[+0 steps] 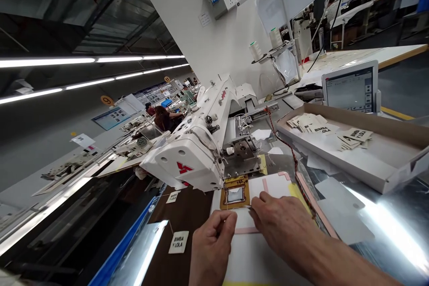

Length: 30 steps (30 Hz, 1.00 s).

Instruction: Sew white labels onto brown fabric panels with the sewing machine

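The left hand (214,243) is closing its thumb and forefinger tip to tip over the left part of a white board (254,250); whether anything thin is sitting in that pinch, I cannot tell. The right hand (284,219) is reaching in from the right and bending its fingers down toward the board; whether they are gripping anything, I cannot tell.

The brown frame (246,191) is lying toward the board's far left corner, under the head of the white sewing machine (187,161). It is lying just beyond the left hand's fingertips, and its near right corner is sitting close by the right hand's fingertips. Pink strips (246,230) are running across the board.

To the left, two printed labels (178,242) are lying on a dark brown panel (161,254), one nearer and one farther. To the right, a shallow cardboard box (375,161) is holding loose piles of similar labels along its far left side, and a screen (350,89) is standing behind its far edge.
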### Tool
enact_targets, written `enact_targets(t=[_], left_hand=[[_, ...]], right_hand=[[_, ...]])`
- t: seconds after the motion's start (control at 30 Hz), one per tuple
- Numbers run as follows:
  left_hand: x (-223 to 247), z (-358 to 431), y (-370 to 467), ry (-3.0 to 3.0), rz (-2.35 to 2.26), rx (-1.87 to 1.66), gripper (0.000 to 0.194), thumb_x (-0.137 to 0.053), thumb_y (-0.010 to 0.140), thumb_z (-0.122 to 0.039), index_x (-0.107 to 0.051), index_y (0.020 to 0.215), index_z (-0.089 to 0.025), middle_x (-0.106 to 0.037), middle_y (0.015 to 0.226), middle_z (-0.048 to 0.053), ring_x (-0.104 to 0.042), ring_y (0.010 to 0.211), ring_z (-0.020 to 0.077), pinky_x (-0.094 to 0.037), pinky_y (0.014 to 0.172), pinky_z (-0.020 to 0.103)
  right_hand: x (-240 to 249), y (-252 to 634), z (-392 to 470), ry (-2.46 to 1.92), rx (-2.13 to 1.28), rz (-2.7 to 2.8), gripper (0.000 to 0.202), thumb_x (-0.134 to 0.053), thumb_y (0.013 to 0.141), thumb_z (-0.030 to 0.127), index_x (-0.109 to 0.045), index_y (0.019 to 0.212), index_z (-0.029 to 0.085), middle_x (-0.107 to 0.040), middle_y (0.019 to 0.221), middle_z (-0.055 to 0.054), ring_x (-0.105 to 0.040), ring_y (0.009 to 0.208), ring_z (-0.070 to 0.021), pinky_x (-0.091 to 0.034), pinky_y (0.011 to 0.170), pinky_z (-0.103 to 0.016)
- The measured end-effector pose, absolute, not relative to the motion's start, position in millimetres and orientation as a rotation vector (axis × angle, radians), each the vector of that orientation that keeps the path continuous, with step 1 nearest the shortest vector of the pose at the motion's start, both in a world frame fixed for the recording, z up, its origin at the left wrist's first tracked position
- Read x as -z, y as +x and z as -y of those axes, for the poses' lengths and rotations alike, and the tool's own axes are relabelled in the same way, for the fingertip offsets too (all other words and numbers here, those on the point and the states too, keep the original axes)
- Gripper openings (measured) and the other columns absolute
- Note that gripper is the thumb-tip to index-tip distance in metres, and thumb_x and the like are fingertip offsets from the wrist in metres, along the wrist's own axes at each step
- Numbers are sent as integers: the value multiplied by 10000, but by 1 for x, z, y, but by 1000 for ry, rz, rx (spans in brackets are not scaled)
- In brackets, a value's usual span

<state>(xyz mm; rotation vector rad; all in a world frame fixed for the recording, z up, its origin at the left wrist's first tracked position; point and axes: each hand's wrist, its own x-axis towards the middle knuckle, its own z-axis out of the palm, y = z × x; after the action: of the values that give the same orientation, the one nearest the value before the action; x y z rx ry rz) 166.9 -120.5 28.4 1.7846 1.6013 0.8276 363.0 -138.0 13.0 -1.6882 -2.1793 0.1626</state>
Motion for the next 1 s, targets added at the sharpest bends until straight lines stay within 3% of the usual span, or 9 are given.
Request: enact_targets(t=[0.23,0.37,0.5,0.7,1.0], left_hand=[[-28,98,151,1740,-1687,-837,474,-662,841,-636,-735,794,-170,-411,471,-45,-353,468,129,-325,475,226],[-27,102,160,1771,-1667,-776,441,-689,825,-622,-741,795,-185,-501,519,-19,-411,490,143,-348,484,230],[-26,111,174,1813,-1615,-723,411,-674,822,-609,-755,781,-208,-622,634,14,-468,515,156,-390,507,246],[-28,120,184,1833,-1577,-682,417,-667,816,-606,-738,698,-212,-569,561,7,-449,491,156,-377,491,251],[-34,97,162,1695,-1704,-804,395,-710,786,-561,-730,716,-173,-473,494,-23,-399,491,134,-329,475,221]], right_hand=[[-6,383,136,-1816,-206,2151,122,-560,952,129,-664,938,191,-715,856,-61,-707,641,-225,-353,522,-314],[-14,371,144,-1647,-175,2148,79,-562,976,171,-625,968,217,-701,884,-27,-707,670,-216,-337,508,-319],[-20,361,148,-1662,-162,2166,140,-556,926,90,-592,987,211,-690,879,-31,-696,634,-204,-343,503,-307],[-25,365,148,-1664,-277,2234,177,-557,886,44,-588,943,208,-706,891,-43,-722,678,-205,-334,492,-308],[-1,375,147,-1791,-196,2184,175,-568,817,25,-562,853,197,-634,746,-43,-659,567,-185,-345,502,-282]])
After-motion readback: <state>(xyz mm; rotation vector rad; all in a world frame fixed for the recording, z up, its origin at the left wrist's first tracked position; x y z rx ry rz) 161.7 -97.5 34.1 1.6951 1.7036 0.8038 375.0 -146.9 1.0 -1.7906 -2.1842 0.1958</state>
